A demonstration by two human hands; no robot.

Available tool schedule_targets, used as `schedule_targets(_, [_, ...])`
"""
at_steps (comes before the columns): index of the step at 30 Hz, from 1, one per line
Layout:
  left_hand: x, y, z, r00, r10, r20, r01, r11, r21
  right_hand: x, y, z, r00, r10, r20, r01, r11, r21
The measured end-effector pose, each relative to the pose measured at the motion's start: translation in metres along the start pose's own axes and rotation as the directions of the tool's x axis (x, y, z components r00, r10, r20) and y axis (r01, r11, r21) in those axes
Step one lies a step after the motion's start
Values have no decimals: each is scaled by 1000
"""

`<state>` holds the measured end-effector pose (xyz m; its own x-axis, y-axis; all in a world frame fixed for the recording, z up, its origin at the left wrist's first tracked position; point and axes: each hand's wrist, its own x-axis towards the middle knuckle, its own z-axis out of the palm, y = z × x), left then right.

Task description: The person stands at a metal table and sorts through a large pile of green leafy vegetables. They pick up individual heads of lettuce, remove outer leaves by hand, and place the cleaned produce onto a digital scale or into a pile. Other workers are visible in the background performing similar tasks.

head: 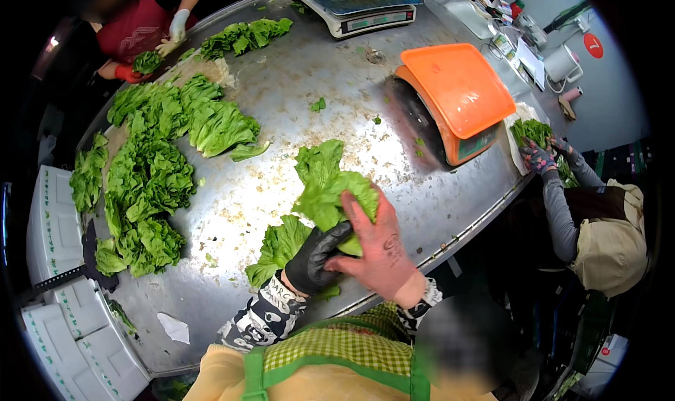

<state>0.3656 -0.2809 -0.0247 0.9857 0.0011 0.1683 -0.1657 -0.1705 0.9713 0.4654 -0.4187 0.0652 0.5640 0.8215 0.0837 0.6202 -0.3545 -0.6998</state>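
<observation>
My left hand (315, 259), in a black glove, is curled around the lower part of a bunch of green leaf lettuce (332, 190) above the metal table. My right hand (382, 248), in a reddish-pink glove, wraps the same bunch from the right, its fingers against the leaves and its thumb near the left hand. The stem end is mostly hidden between the gloves. Loose lettuce leaves (279, 248) lie on the table just left of my left hand.
A large lettuce pile (150, 185) covers the table's left side. An orange scale (456, 90) stands right, a white-and-blue scale (364, 11) at the back. Co-workers handle greens at far left and right. White foam boxes (79, 332) border the left edge; a paper scrap (173, 327) lies nearby.
</observation>
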Motion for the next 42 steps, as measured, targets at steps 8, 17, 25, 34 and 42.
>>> schedule_targets(8, [42,26,18,925,-378,26,112,207,-972,10,62,-33,956,-122,-267,107,992,-69])
schedule_targets(17, [2,-30,-34,500,-653,-569,-100,609,-787,101,214,-178,743,-105,-661,-255,869,-424])
schedule_targets(25, [-1,-30,-31,530,-704,-474,-67,522,-850,102,229,-156,732,-85,-676,-535,542,-648])
schedule_targets(34, [1,-37,-20,619,-539,-571,16,736,-677,52,61,71,987,26,-159,-50,988,-146])
schedule_targets(42, [-17,-35,-35,602,-628,-494,-50,587,-808,50,77,76,908,393,145,-322,431,843])
